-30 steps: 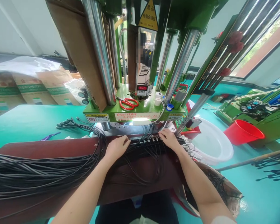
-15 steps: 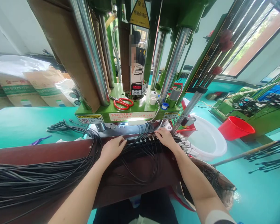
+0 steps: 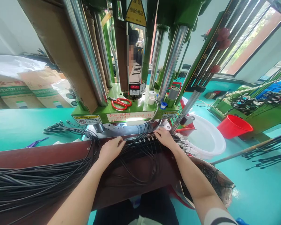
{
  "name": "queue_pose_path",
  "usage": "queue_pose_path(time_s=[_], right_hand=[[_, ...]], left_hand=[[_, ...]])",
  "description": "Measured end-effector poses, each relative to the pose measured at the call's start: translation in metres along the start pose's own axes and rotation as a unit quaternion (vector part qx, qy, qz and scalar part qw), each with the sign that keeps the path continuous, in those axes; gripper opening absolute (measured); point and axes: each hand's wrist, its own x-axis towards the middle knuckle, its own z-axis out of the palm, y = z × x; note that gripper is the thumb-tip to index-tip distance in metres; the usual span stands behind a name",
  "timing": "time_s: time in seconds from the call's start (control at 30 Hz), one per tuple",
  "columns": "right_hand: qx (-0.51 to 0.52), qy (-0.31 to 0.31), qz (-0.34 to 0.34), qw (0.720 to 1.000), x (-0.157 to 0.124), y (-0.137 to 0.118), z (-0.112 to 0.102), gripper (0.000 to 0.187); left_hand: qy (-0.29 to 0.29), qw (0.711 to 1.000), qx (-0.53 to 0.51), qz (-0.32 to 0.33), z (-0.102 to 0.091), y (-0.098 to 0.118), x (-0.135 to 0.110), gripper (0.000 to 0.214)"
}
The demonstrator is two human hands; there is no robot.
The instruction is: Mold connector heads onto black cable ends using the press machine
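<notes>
A dark metal mould bar (image 3: 131,138) lies at the front of the press bed, with a row of black cables (image 3: 140,132) with small silvery connectors (image 3: 149,138) across it. My left hand (image 3: 112,149) is closed at the bar's left end, thumb and forefinger close together. At the right end my right hand (image 3: 164,137) grips it with curled fingers, beside a cluster of metal plug ends (image 3: 181,142). The undersides of both hands' grips are hidden. Loose cable loops (image 3: 154,168) hang over the brown board in front of me.
The green press (image 3: 103,109) stands ahead, with red-handled scissors (image 3: 121,104) on its platen. A thick cable bundle (image 3: 37,178) lies left on the brown board (image 3: 67,148). To the right are a white tub (image 3: 221,140), a red bucket (image 3: 234,126) and an open sack (image 3: 224,184).
The view has shifted slightly, so the scene sits a little further left. Both hands stay at the two ends of the mould bar.
</notes>
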Motion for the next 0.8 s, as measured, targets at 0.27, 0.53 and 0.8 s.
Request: queue_pose_path(time_s=[0.27, 0.53, 0.8], right_hand=[[-0.002, -0.005, 0.002, 1.000, 0.0002, 0.0001, -0.0004, 0.018], [-0.002, 0.000, -0.001, 1.000, 0.0004, -0.0006, -0.0007, 0.018], [-0.002, 0.002, -0.003, 1.000, 0.0004, -0.0029, -0.0025, 0.019]], left_hand=[[0.001, 1.000, 0.004, -0.003, 0.0004, 0.0004, 0.0004, 0.030], [-0.002, 1.000, 0.009, -0.006, -0.0009, 0.0017, -0.0003, 0.030], [0.003, 1.000, 0.010, 0.001, -0.0005, 0.0008, -0.0002, 0.029]])
